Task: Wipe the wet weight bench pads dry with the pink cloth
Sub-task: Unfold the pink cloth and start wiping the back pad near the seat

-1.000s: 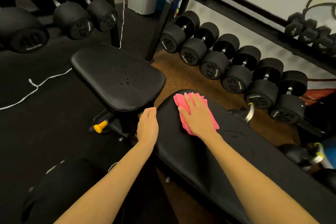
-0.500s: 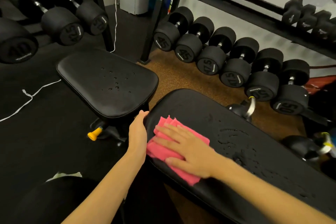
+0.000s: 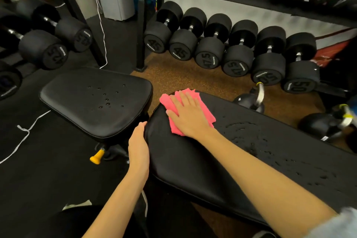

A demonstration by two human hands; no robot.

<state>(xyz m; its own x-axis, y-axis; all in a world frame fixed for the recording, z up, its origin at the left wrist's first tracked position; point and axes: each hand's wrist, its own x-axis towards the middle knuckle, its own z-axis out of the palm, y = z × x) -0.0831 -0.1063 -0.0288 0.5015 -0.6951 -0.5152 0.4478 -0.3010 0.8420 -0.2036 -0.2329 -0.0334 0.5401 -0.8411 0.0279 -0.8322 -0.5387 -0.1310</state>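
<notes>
1. The seat pad (image 3: 96,100) keeps its droplets.
2. The left hand (image 3: 138,145) still rests against the back pad (image 3: 193,164) at its end, fingers straight, gripping nothing.
3. The right hand (image 3: 188,116), pressed flat, has pushed the pink cloth (image 3: 165,101) from the near edge to the far corner.

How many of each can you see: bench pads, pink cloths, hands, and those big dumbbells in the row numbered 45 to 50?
Bench pads: 2 (seat pad, long pad)
Pink cloth: 1
Hands: 2 (left hand, right hand)
Dumbbells in that row: 6
Total: 11
</notes>
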